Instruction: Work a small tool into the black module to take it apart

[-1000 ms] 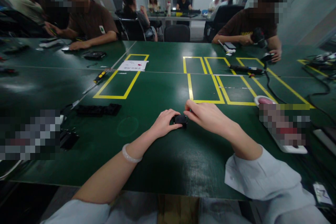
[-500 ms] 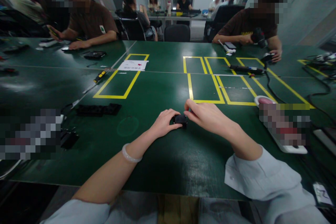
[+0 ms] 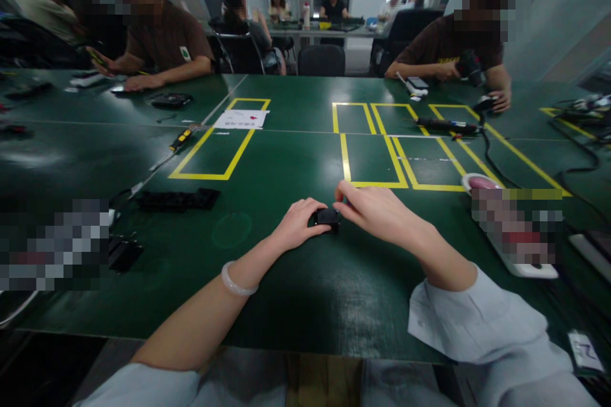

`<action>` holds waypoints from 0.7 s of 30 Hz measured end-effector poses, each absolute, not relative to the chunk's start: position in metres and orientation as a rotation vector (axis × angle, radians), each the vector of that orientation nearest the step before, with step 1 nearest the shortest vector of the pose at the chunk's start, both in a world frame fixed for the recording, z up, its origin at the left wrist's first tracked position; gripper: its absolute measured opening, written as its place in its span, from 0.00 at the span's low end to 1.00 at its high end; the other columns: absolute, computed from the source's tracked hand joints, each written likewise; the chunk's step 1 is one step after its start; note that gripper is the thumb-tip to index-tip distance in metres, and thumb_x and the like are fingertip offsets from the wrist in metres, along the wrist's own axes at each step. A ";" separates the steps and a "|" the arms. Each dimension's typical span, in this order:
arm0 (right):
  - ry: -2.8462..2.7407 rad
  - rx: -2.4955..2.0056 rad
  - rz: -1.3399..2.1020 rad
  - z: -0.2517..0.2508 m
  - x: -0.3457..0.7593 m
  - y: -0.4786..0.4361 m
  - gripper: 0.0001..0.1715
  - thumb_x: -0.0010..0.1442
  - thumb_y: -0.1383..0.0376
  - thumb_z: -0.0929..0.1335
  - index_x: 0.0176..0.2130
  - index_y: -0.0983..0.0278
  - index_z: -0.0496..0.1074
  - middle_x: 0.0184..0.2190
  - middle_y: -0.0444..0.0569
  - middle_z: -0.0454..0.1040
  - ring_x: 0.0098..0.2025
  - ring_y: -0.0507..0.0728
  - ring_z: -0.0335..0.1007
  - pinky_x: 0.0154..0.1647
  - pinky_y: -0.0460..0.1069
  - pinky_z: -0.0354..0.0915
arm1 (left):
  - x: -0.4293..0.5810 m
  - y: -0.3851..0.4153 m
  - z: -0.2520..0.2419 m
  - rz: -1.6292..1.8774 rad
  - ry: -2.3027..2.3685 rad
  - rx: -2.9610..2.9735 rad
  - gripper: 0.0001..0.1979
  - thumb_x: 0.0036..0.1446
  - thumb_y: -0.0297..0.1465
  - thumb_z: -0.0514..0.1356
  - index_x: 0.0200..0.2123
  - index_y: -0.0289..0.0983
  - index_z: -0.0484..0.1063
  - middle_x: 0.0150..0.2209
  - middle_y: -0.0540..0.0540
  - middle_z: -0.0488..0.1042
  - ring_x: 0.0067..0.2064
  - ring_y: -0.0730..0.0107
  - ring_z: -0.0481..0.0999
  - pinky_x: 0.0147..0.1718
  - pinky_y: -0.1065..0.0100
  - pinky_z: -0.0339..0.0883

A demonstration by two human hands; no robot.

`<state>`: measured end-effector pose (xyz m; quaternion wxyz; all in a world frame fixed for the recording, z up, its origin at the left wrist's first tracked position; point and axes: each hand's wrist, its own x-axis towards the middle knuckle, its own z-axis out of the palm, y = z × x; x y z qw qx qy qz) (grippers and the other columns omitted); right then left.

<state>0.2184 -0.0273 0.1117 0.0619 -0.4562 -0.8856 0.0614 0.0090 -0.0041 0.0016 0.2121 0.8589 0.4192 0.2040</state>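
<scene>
A small black block-like part (image 3: 327,216) rests on the green table (image 3: 305,292) in front of me. My left hand (image 3: 300,224) grips its left end between thumb and fingers. Just to the right, my right hand (image 3: 365,206) has its thumb and index finger pinched together at the part's right end. Whatever lies between those right fingertips, if anything, is too small to make out.
Black strips (image 3: 179,199) lie at left, with a yellow-handled screwdriver (image 3: 181,138) beyond. Yellow tape outlines (image 3: 382,185) mark the table ahead. A white-edged case (image 3: 534,267) and a corded black tool (image 3: 449,126) are at right. Two people sit opposite.
</scene>
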 end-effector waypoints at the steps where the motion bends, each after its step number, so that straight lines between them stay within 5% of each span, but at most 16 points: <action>1: -2.684 -1.385 0.178 0.111 0.219 -0.027 0.13 0.68 0.57 0.57 0.44 0.62 0.63 0.29 0.47 0.75 0.29 0.55 0.70 0.27 0.47 0.48 | 0.009 -0.004 0.002 0.563 1.164 2.384 0.20 0.58 0.46 0.59 0.48 0.41 0.68 0.44 0.45 0.71 0.46 0.58 0.69 0.47 0.58 0.62; 21: -2.690 -1.361 0.189 0.112 0.219 -0.027 0.11 0.67 0.62 0.56 0.45 0.62 0.63 0.28 0.46 0.74 0.28 0.54 0.69 0.26 0.46 0.47 | 0.009 -0.005 0.004 0.575 1.142 2.384 0.20 0.58 0.46 0.59 0.48 0.41 0.69 0.45 0.45 0.71 0.46 0.58 0.69 0.47 0.59 0.61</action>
